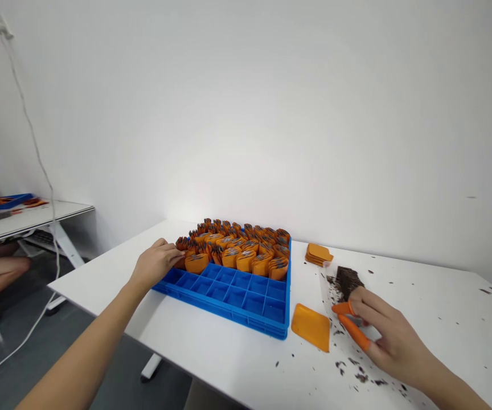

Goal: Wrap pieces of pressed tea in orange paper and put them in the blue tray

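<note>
My left hand reaches to the left side of a blue divided tray, its fingers closed at an orange packet at the end of a row. Several bundles of orange packets with dark edges stand upright in the tray's compartments. My right hand wears orange finger covers on thumb and index finger. Those two tips come close together beside a dark block and flakes; anything pinched between them is too small to make out. A single flat orange piece lies between this hand and the tray.
A stack of flat orange pieces lies near the wall, right of the tray. Dark crumbs are scattered over the white table. At the far left, another table holds a blue tray, near a person's leg. A white cable hangs there.
</note>
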Motion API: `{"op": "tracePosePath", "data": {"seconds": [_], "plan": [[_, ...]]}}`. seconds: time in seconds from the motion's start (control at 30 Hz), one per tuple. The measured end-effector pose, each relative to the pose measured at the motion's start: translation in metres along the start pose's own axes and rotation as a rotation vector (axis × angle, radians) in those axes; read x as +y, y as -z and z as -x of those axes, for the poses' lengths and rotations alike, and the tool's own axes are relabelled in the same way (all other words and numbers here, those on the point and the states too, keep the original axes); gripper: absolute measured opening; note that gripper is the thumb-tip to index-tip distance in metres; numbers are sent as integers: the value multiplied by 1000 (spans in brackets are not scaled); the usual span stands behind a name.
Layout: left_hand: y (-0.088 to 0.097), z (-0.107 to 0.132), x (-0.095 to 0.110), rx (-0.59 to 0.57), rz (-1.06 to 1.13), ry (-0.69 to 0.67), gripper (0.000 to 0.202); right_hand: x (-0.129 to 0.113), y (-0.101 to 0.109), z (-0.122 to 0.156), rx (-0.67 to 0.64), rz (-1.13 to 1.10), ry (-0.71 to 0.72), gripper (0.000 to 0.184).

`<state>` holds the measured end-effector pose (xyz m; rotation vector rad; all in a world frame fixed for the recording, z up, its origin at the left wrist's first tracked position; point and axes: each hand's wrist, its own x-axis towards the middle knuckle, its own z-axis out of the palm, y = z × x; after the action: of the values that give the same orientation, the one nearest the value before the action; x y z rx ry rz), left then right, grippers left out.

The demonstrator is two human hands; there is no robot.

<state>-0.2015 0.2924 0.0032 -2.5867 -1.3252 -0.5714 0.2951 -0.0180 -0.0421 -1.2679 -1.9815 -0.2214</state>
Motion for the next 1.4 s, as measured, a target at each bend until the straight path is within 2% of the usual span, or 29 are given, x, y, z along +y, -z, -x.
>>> {"op": "tracePosePath", "data": {"seconds": [0.17,0.3,0.5,0.67,0.9,1.23,1.4], "plan": [[-3,0,0,-42,-8,-122,39,0,-1,-1,-18,-3,18,15],[-8,-2,-2,-49,-15,-160,32,-1,0,-2,-10,16,27,18],[-14,-4,-8,-33,-62,-106,25,-3,1,-3,-28,29,29,18],[-17,9,2,55,-184,4,23,-5,1,-6,-21,20,15,16],[-10,14,4,73,-267,2,22,-6,0,-5,-59,29,19,12],[-16,22,-11,129,-204,31,26,-7,1,-3,-84,59,36,8],[-19,12,-13,96,-116,4,28,-7,-1,-2,-94,56,23,8]]}}
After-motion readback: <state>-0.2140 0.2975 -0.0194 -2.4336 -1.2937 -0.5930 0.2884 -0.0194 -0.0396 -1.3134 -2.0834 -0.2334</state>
